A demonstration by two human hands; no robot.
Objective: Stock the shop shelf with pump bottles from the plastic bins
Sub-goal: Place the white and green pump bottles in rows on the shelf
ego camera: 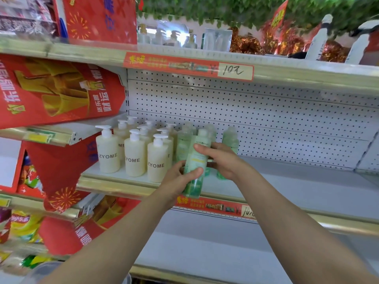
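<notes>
Our left hand (178,179) curls round the green bottle (195,160) low down, our right hand (223,160) up high. It hangs over the shelf (297,181) edge, at three o'clock from the cream bottles (134,158). It looks slippery; we should grip its middle.

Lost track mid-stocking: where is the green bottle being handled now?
Head view, centre: left hand and right hand hold the green bottle, tilted, over the shelf's front edge, right of the ZYOME bottles, in front of other green bottles.
</notes>
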